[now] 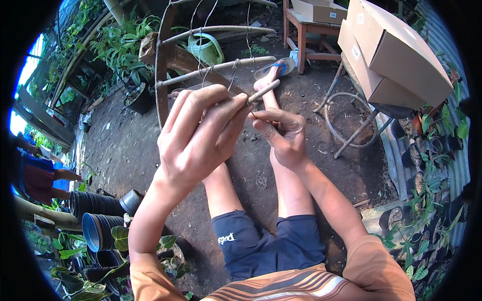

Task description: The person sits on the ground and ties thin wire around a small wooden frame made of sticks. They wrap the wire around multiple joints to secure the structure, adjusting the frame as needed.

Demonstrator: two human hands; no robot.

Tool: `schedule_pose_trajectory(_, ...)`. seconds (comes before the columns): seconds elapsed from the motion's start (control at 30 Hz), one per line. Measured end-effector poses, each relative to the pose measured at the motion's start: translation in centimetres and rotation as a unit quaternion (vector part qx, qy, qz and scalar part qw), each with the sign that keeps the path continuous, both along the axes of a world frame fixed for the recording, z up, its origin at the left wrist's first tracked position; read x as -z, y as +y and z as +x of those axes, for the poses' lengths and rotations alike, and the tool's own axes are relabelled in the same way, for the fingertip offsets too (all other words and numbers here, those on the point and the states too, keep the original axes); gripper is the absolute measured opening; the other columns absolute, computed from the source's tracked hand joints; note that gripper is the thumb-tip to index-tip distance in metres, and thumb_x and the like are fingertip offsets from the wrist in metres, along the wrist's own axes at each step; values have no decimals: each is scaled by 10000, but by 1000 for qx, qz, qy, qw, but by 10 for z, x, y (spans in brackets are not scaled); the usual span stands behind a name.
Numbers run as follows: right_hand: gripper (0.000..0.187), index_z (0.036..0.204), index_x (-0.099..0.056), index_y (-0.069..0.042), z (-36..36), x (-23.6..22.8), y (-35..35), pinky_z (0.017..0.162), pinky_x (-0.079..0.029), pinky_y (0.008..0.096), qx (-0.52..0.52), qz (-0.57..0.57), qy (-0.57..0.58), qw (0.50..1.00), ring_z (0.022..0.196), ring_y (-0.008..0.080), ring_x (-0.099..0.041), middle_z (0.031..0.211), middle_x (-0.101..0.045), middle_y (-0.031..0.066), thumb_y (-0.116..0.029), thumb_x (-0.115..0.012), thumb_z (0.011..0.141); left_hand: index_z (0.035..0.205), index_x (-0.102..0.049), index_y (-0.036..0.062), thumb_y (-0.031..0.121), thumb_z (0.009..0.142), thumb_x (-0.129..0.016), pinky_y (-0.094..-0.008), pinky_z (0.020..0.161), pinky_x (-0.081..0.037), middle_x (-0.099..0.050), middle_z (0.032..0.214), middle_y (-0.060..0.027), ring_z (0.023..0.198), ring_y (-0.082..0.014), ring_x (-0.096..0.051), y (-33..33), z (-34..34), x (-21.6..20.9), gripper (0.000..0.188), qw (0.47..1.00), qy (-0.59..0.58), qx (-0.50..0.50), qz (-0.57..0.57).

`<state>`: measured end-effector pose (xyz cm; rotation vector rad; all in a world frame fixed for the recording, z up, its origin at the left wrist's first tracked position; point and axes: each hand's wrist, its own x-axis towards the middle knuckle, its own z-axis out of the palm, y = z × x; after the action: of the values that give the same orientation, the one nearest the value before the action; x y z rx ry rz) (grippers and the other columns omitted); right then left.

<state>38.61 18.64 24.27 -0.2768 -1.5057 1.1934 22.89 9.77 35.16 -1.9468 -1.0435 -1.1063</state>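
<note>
My left hand is raised in front of me, its fingers wrapped round a thin wooden stick whose blunt end points up and to the right. Just beside it, my right hand pinches with thumb and forefinger a thin dark strand at the stick; I cannot tell whether it is wire or cord. Beyond my hands stands a frame of branches, with a rung and another rung crossed by thin cords. Where the held stick meets this frame is hidden by my left hand.
A green watering can lies behind the frame. Cardboard boxes rest on a metal-legged stand at right, near a wooden table. Black plant pots and plants fill the left. My legs stretch over the dirt floor.
</note>
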Motion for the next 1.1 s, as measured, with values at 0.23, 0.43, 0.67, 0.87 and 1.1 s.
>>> schedule_pose_trajectory(0.23, 194, 1173, -786, 10, -2, 1, -38, 543, -288, 201, -21, -110, 59, 992, 624, -16, -449, 848, -679, -62, -94, -765, 1011, 1083, -755, 34, 11, 783, -853, -396, 808, -590, -693, 1088, -123, 933, -308, -702, -8, -8, -6, 316, 999, 14, 3, -45)
schedule_pose_trajectory(0.43, 196, 1162, -758, 14, 7, 3, -57, 495, -238, 207, -32, -172, 96, 980, 559, -19, -375, 799, -635, -60, -138, -735, 1041, 1064, -750, 48, 40, 782, -838, -365, 810, -580, -678, 1088, -82, 918, -268, -677, -16, -6, -9, 296, 992, 24, 65, -101)
schedule_pose_trajectory(0.67, 171, 1160, -773, 54, 29, -7, -85, 577, -312, 154, 37, -169, 96, 980, 674, -42, -457, 883, -715, -37, -41, -735, 1023, 1035, -738, 55, 66, 794, -842, -338, 773, -572, -679, 1082, -63, 888, -246, -675, -7, 5, -7, 263, 996, 51, 36, -57)
schedule_pose_trajectory(0.87, 142, 1121, -783, 56, 50, -34, -103, 549, -259, 150, 124, -134, 61, 981, 630, -51, -381, 838, -678, -60, -28, -748, 1012, 1056, -746, 62, 76, 823, -830, -348, 770, -571, -676, 1114, -53, 915, -243, -670, -6, 12, -7, 248, 993, 49, 74, -81)
schedule_pose_trajectory(1.1, 95, 1086, -760, 45, 75, -67, -91, 552, -313, 146, 182, -15, -25, 983, 656, -50, -462, 826, -672, -42, -24, -720, 1035, 1059, -751, 75, 92, 819, -824, -337, 728, -561, -675, 1129, -29, 905, -221, -662, -2, 22, -3, 251, 993, 70, 62, -65)
